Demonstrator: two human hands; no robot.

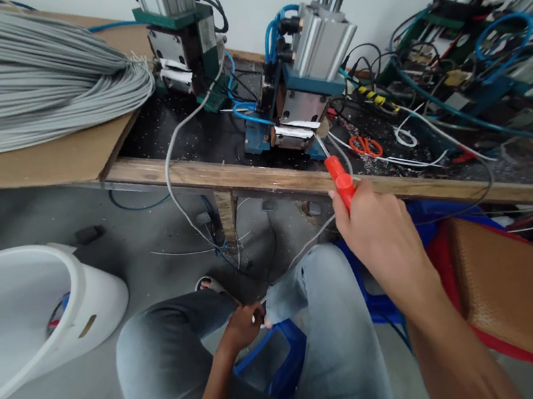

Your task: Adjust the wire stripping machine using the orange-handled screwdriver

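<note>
My right hand [376, 234] grips a red-handled screwdriver [339, 177], its metal shaft pointing up and left into the front of the blue pneumatic machine [301, 107] on the bench. My left hand [242, 325] is down between my knees, fingers closed on the end of a grey wire [310, 240] that runs up toward the bench edge. I sit on a blue stool [281, 364] in grey trousers.
A second green pneumatic machine [181, 37] stands at the left rear. A thick bundle of grey wires [37, 82] lies on cardboard at left. Orange scissors [366, 146] and tangled cables sit right. A white bin [15, 315] stands on the floor; a brown padded seat [506, 285] at right.
</note>
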